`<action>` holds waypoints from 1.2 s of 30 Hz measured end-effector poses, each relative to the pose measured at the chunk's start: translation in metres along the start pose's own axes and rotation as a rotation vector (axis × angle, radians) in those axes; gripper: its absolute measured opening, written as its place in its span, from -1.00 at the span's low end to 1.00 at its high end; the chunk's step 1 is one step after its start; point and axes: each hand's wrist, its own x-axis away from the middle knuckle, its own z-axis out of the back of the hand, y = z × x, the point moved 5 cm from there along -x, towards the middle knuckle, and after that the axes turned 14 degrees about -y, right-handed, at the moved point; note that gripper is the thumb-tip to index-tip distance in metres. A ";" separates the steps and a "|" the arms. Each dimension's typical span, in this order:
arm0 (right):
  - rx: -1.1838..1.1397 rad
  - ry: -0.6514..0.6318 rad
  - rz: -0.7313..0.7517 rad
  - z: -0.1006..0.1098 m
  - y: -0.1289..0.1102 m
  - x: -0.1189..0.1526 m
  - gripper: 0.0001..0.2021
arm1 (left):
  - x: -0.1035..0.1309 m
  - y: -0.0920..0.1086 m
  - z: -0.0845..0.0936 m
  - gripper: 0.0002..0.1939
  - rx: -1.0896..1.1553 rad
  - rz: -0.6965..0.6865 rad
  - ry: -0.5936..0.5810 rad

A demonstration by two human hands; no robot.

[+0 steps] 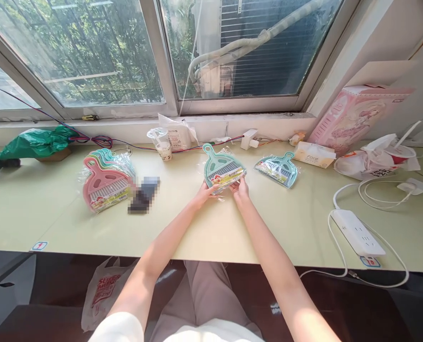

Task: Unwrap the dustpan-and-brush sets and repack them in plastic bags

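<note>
Both my hands hold a teal dustpan and brush set (223, 166) in clear plastic wrap, its handle pointing away from me. My left hand (205, 194) grips its lower left edge, and my right hand (240, 187) grips the lower right edge. To the right lies another wrapped teal dustpan set (278, 169), apart from my hands. On the left is a stack of wrapped dustpan sets, with a pink dustpan set (108, 186) in front and green and blue ones behind it.
A blurred dark phone-like object (144, 194) lies beside the stack. Behind are a drink cup (160, 145), a white packet (177, 134) and cables. At right are a tissue pack (314, 154), a pink box (354, 114) and a power strip (358, 232). A green bag (36, 142) sits far left.
</note>
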 end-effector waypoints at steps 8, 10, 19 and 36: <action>0.190 -0.387 -0.056 -0.017 0.000 -0.004 -0.89 | 0.000 0.001 0.033 -0.49 0.195 -0.003 0.171; 0.283 -0.373 0.002 -0.013 0.000 -0.003 -0.78 | 0.001 0.003 0.029 -0.47 0.189 0.007 0.089; 0.451 -0.218 0.132 -0.006 -0.003 0.002 -0.84 | 0.001 -0.003 0.014 -0.46 0.213 0.067 -0.041; 1.288 -0.348 0.686 -0.006 -0.067 0.016 -0.83 | 0.015 0.005 0.067 -0.60 0.280 0.213 -0.117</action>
